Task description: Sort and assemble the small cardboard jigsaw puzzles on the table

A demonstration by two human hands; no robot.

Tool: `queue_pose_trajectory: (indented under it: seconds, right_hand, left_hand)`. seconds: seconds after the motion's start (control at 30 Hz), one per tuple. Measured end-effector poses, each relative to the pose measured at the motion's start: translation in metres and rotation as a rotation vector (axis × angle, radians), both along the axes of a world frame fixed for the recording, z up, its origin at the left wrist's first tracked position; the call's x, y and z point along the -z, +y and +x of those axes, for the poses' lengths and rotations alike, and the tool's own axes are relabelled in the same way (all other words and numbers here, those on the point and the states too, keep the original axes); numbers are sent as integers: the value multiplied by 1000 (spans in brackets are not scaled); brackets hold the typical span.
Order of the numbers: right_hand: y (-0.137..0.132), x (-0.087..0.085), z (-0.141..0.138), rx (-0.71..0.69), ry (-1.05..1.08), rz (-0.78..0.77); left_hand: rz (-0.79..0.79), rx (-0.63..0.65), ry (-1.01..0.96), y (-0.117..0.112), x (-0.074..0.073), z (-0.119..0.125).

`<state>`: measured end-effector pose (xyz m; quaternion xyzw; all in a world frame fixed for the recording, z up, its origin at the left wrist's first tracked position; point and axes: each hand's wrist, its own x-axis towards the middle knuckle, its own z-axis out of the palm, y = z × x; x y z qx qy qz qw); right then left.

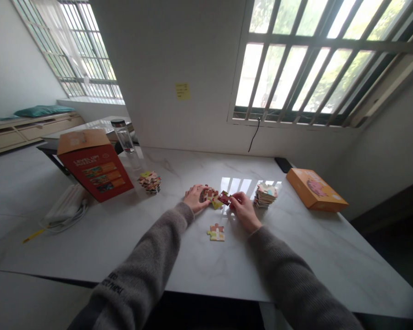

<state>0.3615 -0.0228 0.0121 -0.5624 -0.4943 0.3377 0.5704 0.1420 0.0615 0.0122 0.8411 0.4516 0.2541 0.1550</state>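
Between the two hands, the puzzle pieces (211, 197) fill the gap, so no hand can pass there. Toward the front, a hand can move over the marble table (179, 261), and only the loose piece (216, 232) stands in the way. On the right, the right hand (243, 211) has the tall stack (265, 195) near it, and farther is the orange box (315, 189). On the left, the left hand (197, 198) has some free room before the small stack (150, 182) and the red box (94, 165).

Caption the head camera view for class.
Left hand and right hand touch colourful cardboard jigsaw pieces on a white marble table.
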Motion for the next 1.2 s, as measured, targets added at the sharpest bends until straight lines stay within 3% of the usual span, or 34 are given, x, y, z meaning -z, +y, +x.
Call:
queue_pose_trajectory:
  seconds: [0.23,0.43,0.57,0.7,0.83,0.97,1.1,1.2]
  right_hand:
    - [5,9,-5,-28,-10,2]
    - [1,7,1,-57,41,0]
    - [-3,1,-2,-83,-36,-1]
    - [-7,-3,-9,-118,-84,52]
    - [-15,-7,-24,-116,-84,119]
    - [-25,-15,-41,-156,-3,98]
    - [-32,-26,-45,-252,40,89]
    - [-30,-28,-35,-225,25,99]
  left_hand:
    - [43,33,-5,3,8,-1]
    - [62,42,3,-4,13,-6]
    - [98,46,16,-17,4,-9]
    - [147,54,-181,-30,-11,-7]
    - [-40,111,-449,-44,-19,-1]
    - [-216,123,-616,-52,-14,5]
    - [-348,134,-778,-46,-7,4]
    - [-357,75,-779,-39,-8,-5]
